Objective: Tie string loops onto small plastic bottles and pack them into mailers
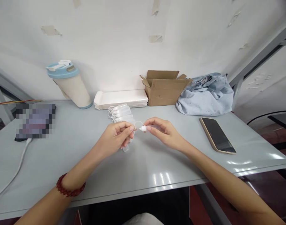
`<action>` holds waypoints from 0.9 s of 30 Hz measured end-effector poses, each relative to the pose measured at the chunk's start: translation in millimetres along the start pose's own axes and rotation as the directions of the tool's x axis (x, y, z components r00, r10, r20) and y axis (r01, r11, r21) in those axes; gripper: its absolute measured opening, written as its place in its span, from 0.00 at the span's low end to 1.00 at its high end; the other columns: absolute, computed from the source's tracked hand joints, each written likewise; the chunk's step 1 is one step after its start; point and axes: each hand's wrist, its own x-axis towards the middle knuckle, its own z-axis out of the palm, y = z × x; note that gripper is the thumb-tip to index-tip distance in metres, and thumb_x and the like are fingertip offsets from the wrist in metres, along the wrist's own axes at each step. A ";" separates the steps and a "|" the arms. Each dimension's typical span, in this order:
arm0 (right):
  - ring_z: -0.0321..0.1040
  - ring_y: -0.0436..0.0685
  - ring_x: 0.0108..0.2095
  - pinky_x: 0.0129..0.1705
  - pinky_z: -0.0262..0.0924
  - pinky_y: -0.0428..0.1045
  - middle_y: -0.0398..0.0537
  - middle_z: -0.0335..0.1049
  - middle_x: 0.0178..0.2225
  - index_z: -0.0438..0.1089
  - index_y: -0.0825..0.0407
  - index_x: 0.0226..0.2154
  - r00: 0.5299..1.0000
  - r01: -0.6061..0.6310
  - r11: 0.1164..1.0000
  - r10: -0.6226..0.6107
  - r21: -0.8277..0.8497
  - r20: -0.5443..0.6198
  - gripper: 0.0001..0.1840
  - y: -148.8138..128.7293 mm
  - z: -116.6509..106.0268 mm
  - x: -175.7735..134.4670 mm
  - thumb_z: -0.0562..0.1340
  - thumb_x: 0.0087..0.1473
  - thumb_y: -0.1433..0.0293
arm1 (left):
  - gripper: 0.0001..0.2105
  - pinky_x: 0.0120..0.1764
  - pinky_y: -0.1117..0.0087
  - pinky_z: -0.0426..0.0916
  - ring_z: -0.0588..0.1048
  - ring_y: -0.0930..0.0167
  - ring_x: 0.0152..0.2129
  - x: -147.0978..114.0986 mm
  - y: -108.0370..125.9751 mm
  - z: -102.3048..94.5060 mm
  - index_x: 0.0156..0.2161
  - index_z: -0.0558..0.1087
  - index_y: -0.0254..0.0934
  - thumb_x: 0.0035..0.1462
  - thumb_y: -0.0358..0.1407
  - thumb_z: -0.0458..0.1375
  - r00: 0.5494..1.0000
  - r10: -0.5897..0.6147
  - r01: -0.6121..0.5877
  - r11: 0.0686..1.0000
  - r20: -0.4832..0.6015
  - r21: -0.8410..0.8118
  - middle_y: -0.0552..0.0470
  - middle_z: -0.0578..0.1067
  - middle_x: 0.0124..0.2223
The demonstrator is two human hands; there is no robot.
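Observation:
Over the middle of the table, my right hand (165, 132) is closed around a small translucent squeeze bottle (156, 127), held nearly level with its white nozzle (143, 128) facing left. A thin pin (136, 128) runs from the nozzle to my left hand (118, 137), whose thumb and forefinger pinch its end. The pinched end is hidden by the fingertips. A thin white loop (138, 122) arches above the nozzle between both hands. Just behind my left hand lie several similar bottles (121, 111) with looped ties, partly covered by the fingers.
Against the wall stand a cream tumbler (74, 87) with a blue lid, a stack of flat white boxes (121, 97), an opened cardboard box (165, 90) and a light blue cloth bag (206, 97). A phone (217, 135) lies right; a blurred, cabled device (37, 120) lies left.

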 end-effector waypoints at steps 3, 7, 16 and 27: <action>0.69 0.52 0.38 0.38 0.61 0.47 0.46 0.72 0.37 0.68 0.52 0.39 1.000 -0.009 1.000 0.009 -0.011 0.004 0.08 0.1 0.7 -0.3 0.57 0.58 0.67 | 0.13 0.21 0.77 0.59 0.61 0.78 0.14 -1.0 1.5 3.1 0.27 0.68 0.37 0.60 0.42 0.52 0.999 0.014 -0.013 1.000 -0.033 0.025 0.60 0.63 0.16; 0.69 0.52 0.38 0.38 0.62 0.47 0.46 0.72 0.37 0.68 0.52 0.40 1.000 -0.012 0.999 0.013 -0.052 0.006 0.08 -0.2 1.6 -1.0 0.57 0.59 0.68 | 0.12 0.21 0.76 0.60 0.63 0.78 0.15 -1.8 -0.5 10.0 0.28 0.66 0.37 0.60 0.40 0.51 0.995 0.042 -0.037 0.997 -0.089 0.062 0.60 0.64 0.19; 0.70 0.54 0.38 0.37 0.63 0.48 0.48 0.73 0.37 0.68 0.52 0.40 1.000 -0.015 0.994 0.015 -0.113 0.006 0.09 2.1 7.2 -2.5 0.56 0.59 0.67 | 0.10 0.22 0.73 0.60 0.64 0.76 0.17 -3.6 -12.1 19.7 0.31 0.66 0.38 0.60 0.39 0.49 0.977 0.137 -0.104 0.975 -0.163 0.195 0.58 0.67 0.25; 0.71 0.54 0.37 0.36 0.64 0.49 0.49 0.72 0.36 0.65 0.53 0.40 0.999 -0.003 0.996 -0.001 -0.092 -0.043 0.09 7.5 16.1 -5.9 0.56 0.59 0.66 | 0.10 0.21 0.73 0.58 0.63 0.76 0.16 -4.7 -11.2 24.7 0.29 0.64 0.38 0.60 0.39 0.49 0.975 0.130 -0.093 0.976 -0.182 0.199 0.58 0.65 0.22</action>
